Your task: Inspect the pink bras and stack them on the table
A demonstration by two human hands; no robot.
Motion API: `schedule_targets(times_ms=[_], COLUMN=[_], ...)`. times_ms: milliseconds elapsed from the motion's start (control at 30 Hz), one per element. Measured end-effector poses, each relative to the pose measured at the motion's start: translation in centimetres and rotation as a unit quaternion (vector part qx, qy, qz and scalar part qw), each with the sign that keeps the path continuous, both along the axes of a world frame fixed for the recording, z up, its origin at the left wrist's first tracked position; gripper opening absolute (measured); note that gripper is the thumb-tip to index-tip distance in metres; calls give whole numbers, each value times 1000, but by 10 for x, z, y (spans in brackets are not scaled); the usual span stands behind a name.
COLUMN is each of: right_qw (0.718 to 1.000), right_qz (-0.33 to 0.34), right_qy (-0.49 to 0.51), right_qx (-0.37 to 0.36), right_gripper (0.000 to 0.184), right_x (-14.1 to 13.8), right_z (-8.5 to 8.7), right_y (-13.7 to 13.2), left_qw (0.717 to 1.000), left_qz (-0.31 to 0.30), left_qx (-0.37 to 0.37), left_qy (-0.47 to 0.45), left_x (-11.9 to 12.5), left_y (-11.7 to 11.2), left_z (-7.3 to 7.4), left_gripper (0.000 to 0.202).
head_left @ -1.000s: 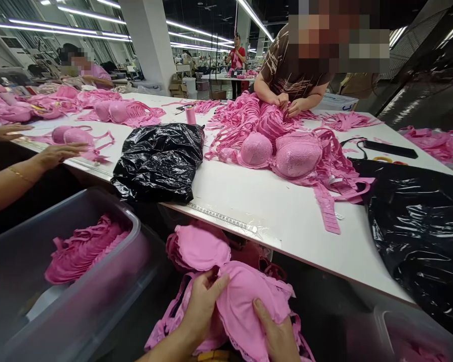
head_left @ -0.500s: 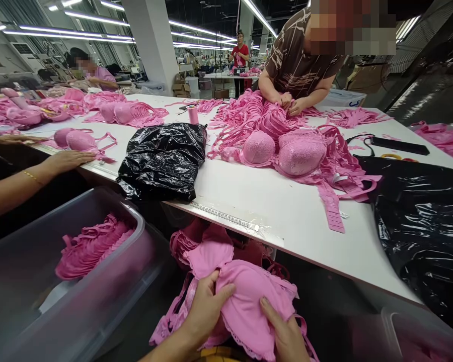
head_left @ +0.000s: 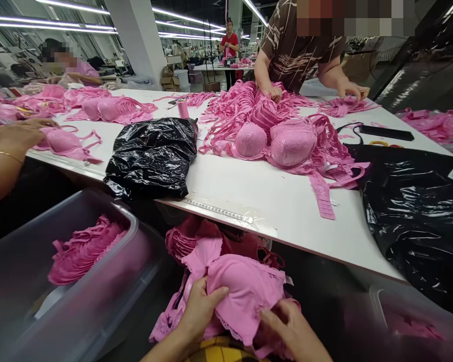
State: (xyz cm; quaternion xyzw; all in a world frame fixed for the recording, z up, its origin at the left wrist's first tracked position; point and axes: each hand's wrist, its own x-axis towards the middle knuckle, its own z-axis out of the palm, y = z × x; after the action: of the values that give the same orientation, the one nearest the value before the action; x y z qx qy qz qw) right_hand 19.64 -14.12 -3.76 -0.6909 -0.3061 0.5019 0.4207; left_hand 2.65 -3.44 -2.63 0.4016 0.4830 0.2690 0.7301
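Observation:
A pink bra (head_left: 241,289) with lace trim is held low in front of me, below the table's front edge, with the smooth inside of its cup facing up. My left hand (head_left: 202,306) grips it at the left of the cup, thumb on top and the other fingers hidden underneath. On the right, my right hand (head_left: 287,322) pinches the cup's lower right edge between thumb and curled fingers. More pink lace and straps hang under and beside the held piece. Behind it, darker pink bras (head_left: 184,241) lie stacked beneath the table.
A white table (head_left: 226,186) bears a tape measure (head_left: 215,209), a black plastic bag (head_left: 154,156) and heaped pink bras (head_left: 290,143). A clear bin (head_left: 132,236) stands left. Another black bag (head_left: 419,216) hangs right. A co-worker's hands (head_left: 22,133) work at left; another person (head_left: 298,50) leans over the far side.
My right hand has shifted from lying along the cup to pinching its lower right edge. The view has turned slightly right. The person opposite has moved one hand toward the pile at right.

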Motion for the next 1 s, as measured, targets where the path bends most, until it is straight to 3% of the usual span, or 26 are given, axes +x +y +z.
schedule_targets(times_ms=[67,200,233,300,400,533,667,767,833,900,1000], right_qw=[993,969,959,945,935,936,940,931,918,899,865], right_qz=[115,118,129,185,252,228,241,261,265,281,310], right_qy=[-21,-194,-229,-246,-229,-240,-207,-228,-269,-305,-346], right_qx=[-5,91,109,112,101,123,124,112,120,145,190], right_gripper=[42,30,38,51,25,2,11,7,4,6,5], right_x=[17,36,36,31,17,7,18,28,34,40,46], right_z=[16,45,48,50,45,42,44,47,52,59,72], right_y=[-8,3,11,29,49,58,62,65,66,66,65], left_qw=[1000,994,992,988,983,988,990,983,956,909,829], left_qz=[-22,-94,-107,-117,-72,-79,-83,-110,-176,-243,-252], left_qx=[14,47,56,74,81,83,85,113,177,263,435], left_qy=[14,23,30,60,145,107,74,94,154,215,245], left_x=[-4,-3,-3,-1,0,6,17,17,6,-13,-38], left_y=[2,-2,-4,-7,-10,-5,0,0,2,11,35], left_z=[2,8,9,9,10,15,14,12,19,36,68], left_gripper=[32,31,31,34,41,32,31,31,31,34,25])
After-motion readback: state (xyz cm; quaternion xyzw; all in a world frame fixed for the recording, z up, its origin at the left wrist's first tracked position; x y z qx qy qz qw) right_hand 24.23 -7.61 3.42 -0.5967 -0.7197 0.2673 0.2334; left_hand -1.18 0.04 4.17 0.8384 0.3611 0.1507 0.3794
